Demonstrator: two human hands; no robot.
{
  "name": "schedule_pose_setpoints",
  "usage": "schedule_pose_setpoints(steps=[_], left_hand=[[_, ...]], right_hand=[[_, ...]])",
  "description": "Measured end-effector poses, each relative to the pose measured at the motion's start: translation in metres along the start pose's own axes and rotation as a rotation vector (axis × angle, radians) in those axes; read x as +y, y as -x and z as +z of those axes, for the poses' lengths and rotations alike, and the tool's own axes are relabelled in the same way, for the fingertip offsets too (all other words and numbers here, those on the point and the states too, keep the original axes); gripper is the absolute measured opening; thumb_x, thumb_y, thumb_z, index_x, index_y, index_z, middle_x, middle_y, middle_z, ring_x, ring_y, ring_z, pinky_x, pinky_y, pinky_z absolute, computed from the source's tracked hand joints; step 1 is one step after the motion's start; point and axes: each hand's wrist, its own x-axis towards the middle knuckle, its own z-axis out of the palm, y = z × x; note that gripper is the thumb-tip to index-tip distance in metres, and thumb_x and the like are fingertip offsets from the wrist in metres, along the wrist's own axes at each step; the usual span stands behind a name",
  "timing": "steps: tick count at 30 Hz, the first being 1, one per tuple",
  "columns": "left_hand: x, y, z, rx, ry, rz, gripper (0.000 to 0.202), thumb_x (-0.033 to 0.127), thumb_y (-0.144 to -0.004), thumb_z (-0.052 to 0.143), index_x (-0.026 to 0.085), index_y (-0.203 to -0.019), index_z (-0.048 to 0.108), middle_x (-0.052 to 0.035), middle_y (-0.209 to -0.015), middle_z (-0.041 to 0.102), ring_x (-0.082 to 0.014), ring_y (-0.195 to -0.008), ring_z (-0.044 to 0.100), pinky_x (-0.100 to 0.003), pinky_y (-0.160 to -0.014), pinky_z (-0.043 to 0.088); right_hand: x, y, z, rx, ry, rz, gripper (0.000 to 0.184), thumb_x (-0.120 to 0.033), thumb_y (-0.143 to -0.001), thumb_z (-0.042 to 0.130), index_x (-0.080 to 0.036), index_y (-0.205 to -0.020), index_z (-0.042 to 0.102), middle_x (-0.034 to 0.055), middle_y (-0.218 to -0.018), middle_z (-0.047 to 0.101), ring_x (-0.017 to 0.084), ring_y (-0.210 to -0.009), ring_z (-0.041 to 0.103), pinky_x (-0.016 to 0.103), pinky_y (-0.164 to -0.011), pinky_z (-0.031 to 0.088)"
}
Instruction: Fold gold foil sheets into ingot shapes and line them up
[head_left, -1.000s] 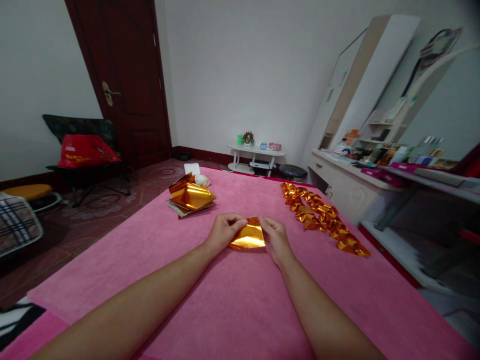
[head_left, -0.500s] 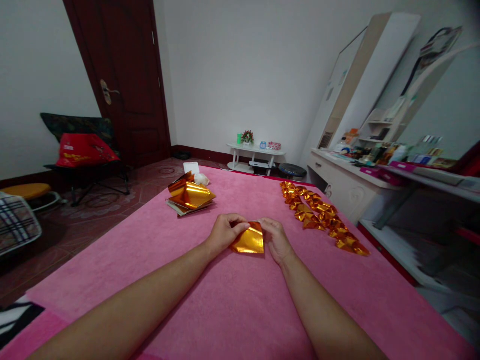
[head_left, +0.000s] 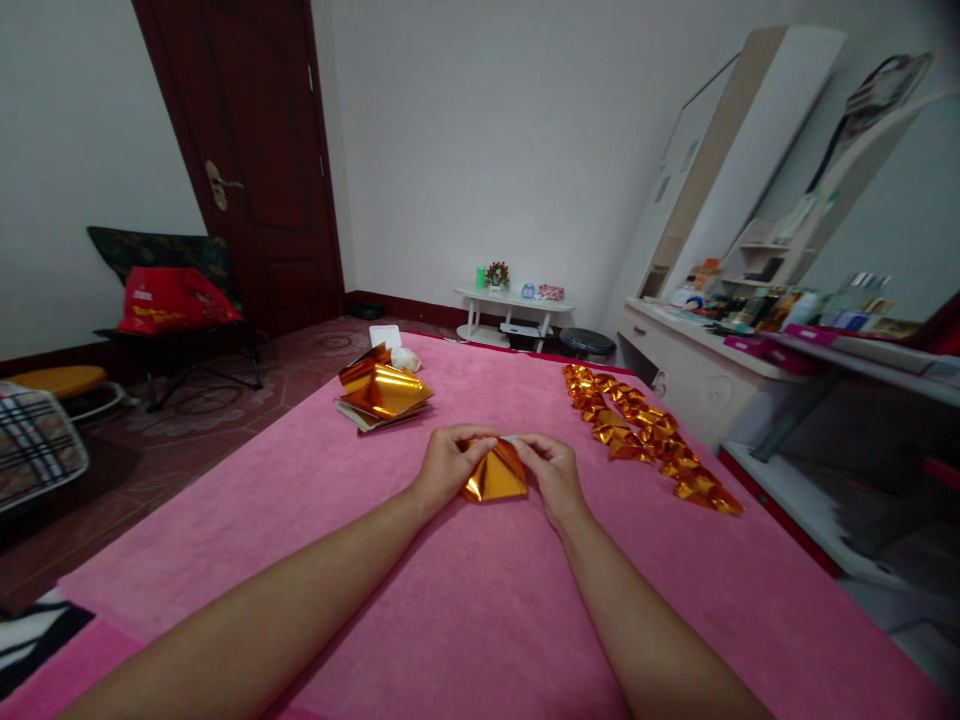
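Observation:
A sheet of shiny gold foil paper [head_left: 495, 476] is held between my two hands, low over the pink cloth [head_left: 420, 590]. My left hand [head_left: 453, 464] pinches its upper left part, thumb on top. At the upper right corner my right hand [head_left: 549, 468] grips it between thumb and fingers, and that corner is folded over at a slant. To the left lies a stack of gold foil sheets [head_left: 386, 390], loosely piled and partly curled. Folded gold foil pieces [head_left: 622, 435] form two rows to the right.
Behind the stack sit a crumpled white item [head_left: 406, 359] and a white tray [head_left: 385, 337]. A low white table [head_left: 510, 300] and a dark round stool [head_left: 587, 342] stand past the far edge. On the right is a cluttered dresser [head_left: 697, 345]; a red bag [head_left: 176, 300] rests on a folding chair.
My right hand has closed on the sheet's upper right corner and folded it over toward the middle. The left hand keeps its hold. The stack and the rows lie as before.

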Motion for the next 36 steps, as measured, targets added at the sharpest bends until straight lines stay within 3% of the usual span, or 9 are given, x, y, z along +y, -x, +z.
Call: schedule_pose_setpoints(steps=[11,19,25,36], left_hand=[[0.011,0.002,-0.006,-0.141,-0.362,0.338,0.018,0.026,-0.082,0.062,0.025,-0.095,0.073,-0.0061,-0.086,0.07,-0.0171,-0.079,0.061,-0.026,-0.075,0.044],[0.005,0.001,0.0,-0.042,-0.241,0.169,0.013,0.027,-0.079,0.063,0.018,-0.079,0.073,-0.0037,-0.073,0.067,-0.0146,-0.067,0.058,-0.023,-0.063,0.042],[0.003,0.001,0.004,-0.02,-0.155,0.094,0.015,0.028,-0.078,0.063,0.015,-0.076,0.071,-0.004,-0.075,0.068,-0.015,-0.069,0.06,-0.023,-0.065,0.044],[0.006,0.003,0.006,0.01,-0.184,0.078,0.017,0.028,-0.077,0.063,0.014,-0.074,0.071,-0.0036,-0.071,0.068,-0.0135,-0.064,0.057,-0.021,-0.059,0.042]], right_hand=[[0.0,0.0,0.0,-0.003,0.033,-0.02,0.017,-0.034,-0.074,0.066,-0.018,-0.076,0.072,0.0003,-0.07,0.067,0.015,-0.066,0.058,0.025,-0.062,0.044],[0.001,0.0,0.001,0.017,0.012,-0.011,0.016,-0.034,-0.072,0.068,-0.019,-0.077,0.073,0.0005,-0.072,0.069,0.015,-0.067,0.059,0.026,-0.066,0.046],[0.002,0.0,0.0,0.014,0.011,-0.032,0.016,-0.034,-0.073,0.067,-0.02,-0.078,0.073,0.0004,-0.073,0.068,0.016,-0.069,0.059,0.027,-0.068,0.046],[-0.003,0.003,0.003,0.028,0.058,-0.007,0.022,-0.039,-0.073,0.067,-0.018,-0.074,0.071,0.0,-0.068,0.065,0.016,-0.064,0.057,0.025,-0.06,0.044]])
